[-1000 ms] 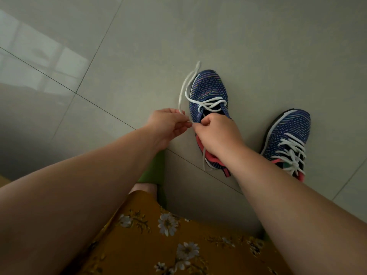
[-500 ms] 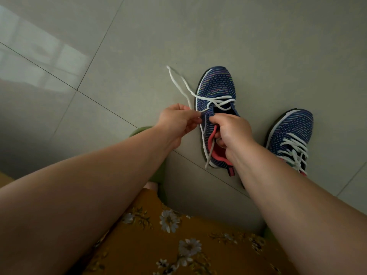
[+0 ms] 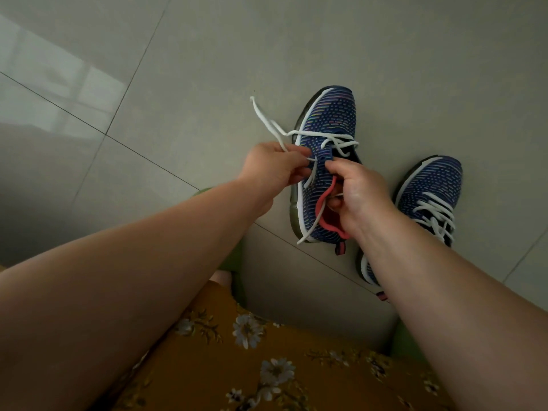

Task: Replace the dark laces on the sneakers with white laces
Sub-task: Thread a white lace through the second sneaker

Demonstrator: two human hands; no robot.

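With your right hand (image 3: 360, 194) gripping the sneaker (image 3: 324, 161) collar and left hand (image 3: 274, 167) pinching the white lace (image 3: 308, 134), pull slack through evenly, don't twist it

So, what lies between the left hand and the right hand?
In the head view, the eyelet edge of the held sneaker and a strand of white lace lie between the left hand and the right hand.
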